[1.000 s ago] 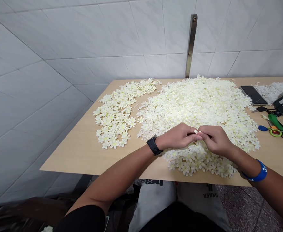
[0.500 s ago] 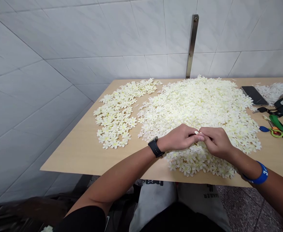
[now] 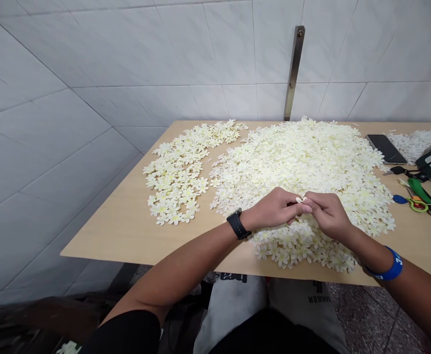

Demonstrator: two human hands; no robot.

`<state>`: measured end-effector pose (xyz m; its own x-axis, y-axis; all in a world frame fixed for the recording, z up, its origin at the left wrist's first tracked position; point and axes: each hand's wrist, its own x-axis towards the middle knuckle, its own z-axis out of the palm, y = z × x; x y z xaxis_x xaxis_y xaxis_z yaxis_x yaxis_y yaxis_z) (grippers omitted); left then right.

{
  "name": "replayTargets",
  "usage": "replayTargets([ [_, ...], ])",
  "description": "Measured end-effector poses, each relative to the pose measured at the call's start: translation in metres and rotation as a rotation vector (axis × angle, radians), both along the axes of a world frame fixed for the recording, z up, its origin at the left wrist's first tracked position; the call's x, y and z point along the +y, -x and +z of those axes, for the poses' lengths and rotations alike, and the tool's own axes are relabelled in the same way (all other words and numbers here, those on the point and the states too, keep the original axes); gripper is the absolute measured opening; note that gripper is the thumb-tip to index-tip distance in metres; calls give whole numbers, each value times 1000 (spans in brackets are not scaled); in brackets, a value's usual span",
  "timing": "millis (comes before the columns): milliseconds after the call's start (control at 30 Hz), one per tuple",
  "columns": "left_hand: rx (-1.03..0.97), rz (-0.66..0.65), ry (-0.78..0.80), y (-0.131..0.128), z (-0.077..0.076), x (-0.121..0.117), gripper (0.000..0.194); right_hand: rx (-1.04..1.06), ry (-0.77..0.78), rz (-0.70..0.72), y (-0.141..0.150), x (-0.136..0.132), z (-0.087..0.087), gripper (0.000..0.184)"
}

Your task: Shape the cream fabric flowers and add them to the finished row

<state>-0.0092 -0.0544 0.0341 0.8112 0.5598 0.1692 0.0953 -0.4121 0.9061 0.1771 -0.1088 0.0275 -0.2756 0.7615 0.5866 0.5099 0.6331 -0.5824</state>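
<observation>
Pale flowers [image 3: 285, 167] lie on the desk [image 3: 115, 231] in two groups, seen from the hands: a broad heap at twelve o'clock, spilling round to six, and a thinner curved band [image 3: 174, 172] at ten. How much is done or left cannot be told, as neither group is marked off as finished (the heap is clearly the larger); one small white piece [image 3: 300, 200] is in hand, so its handling looks incomplete. It sits at three o'clock from the left hand [image 3: 274, 210] and nine from the right hand [image 3: 328, 211], above the heap, pinched between the fingertips of both, thumbs pressed close. A phone [image 3: 386, 149] lies at two o'clock.
</observation>
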Motion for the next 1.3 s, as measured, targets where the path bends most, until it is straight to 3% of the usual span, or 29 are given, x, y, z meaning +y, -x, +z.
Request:
replayTargets([
  [167, -8, -13, -86, -1, 4, 2, 42, 69, 93, -22, -4, 4, 3, 41],
  [267, 65, 25, -21, -1, 4, 3, 35, 60, 116, -8, -3, 6, 0, 46],
  [367, 63, 64, 63, -2, 2, 1, 44, 59, 145, 22, -2, 6, -3, 51],
  [467, -1, 36, 23, -1, 2, -1, 52, 80, 167, 26, -5, 6, -1, 52],
  [600, -33, -24, 1, -2, 3, -2, 44, 118, 218, 7, -8, 6, 4, 53],
  [767, 25, 72, 67, -4, 0, -4, 44, 117, 258, 7, -1, 3, 1, 58],
  [900, 11, 97, -78, -4, -2, -5, 58, 127, 280, 28, 0, 3, 0, 58],
  [967, -3, 57, -91, -4, -2, -4, 53, 141, 304, 33, -4, 4, 2, 56],
  [1200, -11, -45, 97, -5, 1, -2, 16, 230, 373, 6, -12, 9, 5, 55],
  [1300, 4, -18, 144, -3, 3, -1, 22, 240, 383, 41, -13, 10, 3, 57],
])
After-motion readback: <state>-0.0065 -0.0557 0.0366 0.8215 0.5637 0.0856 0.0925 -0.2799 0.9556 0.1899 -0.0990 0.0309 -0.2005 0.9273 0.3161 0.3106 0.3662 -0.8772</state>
